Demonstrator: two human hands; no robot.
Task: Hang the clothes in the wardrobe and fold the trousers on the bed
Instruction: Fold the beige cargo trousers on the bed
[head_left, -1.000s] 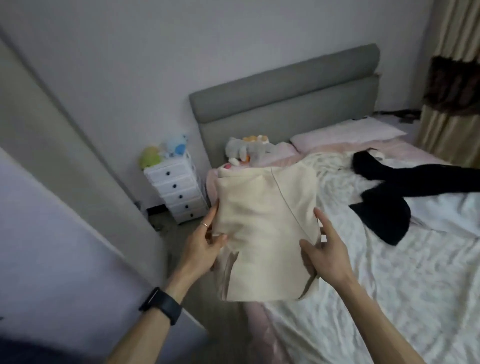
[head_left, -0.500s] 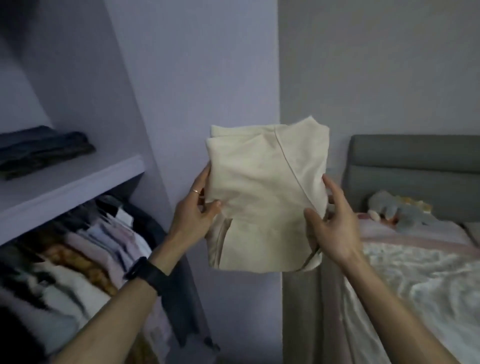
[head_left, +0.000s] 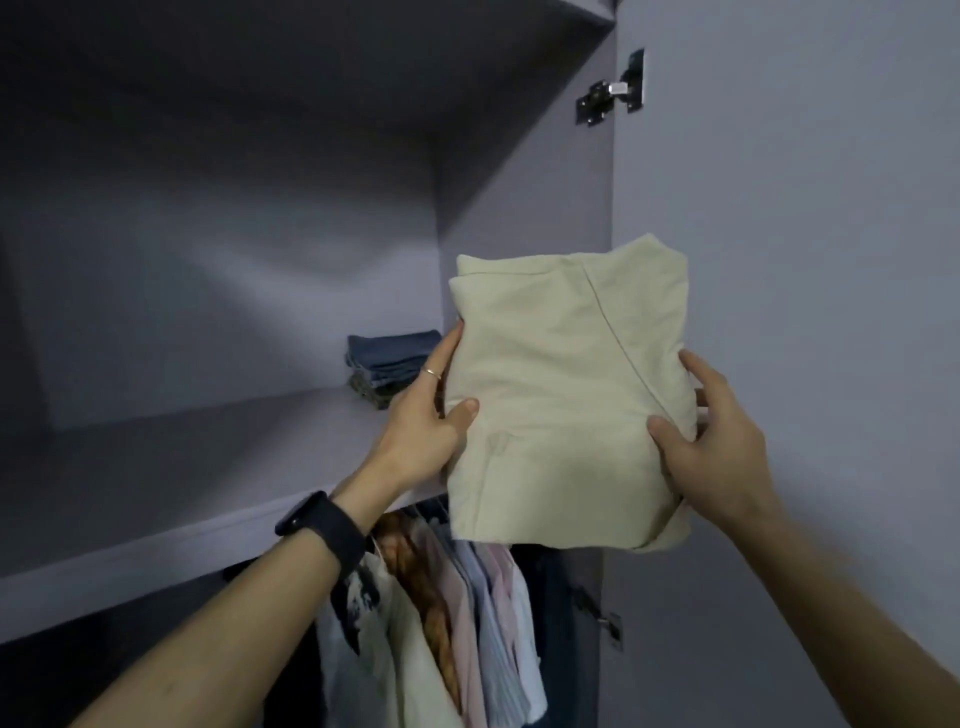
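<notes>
Folded cream trousers (head_left: 566, 395) are held up in the air at the wardrobe, in front of the right end of the shelf (head_left: 182, 483). Left hand (head_left: 421, 431), black wristband (head_left: 324, 527) at the wrist, has its grip clamped on the bundle's left edge, thumb on the front; right hand (head_left: 711, 441) has its grip clamped on the lower right edge. Folded denim stack (head_left: 387, 364) sits near the shelf's back right corner, hanging shirts (head_left: 467, 597) are below the shelf, and the open door (head_left: 779, 260) stands to the right.

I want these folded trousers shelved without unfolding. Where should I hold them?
Take the folded trousers by both side edges, one grip from each side, as the left hand and right hand do: thumbs in front, fingers behind. The stack is flat and floppy, so clamping all layers likely keeps it folded.
</notes>
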